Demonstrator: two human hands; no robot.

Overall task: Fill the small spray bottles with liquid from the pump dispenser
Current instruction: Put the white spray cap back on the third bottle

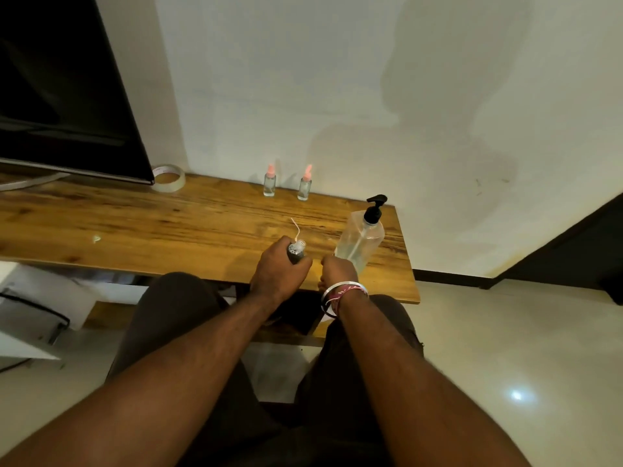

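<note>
Left hand [279, 264] grips an uncapped small bottle [296, 250]; right hand [338, 266], fist closed on something unseen, sits nearer the pump dispenser [360, 239] just right.

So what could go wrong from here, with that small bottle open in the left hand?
1. The open small bottle in the left hand is near the table edge; a slip could drop it.
2. The right hand is close beside the pump dispenser, which it might knock over.
</note>
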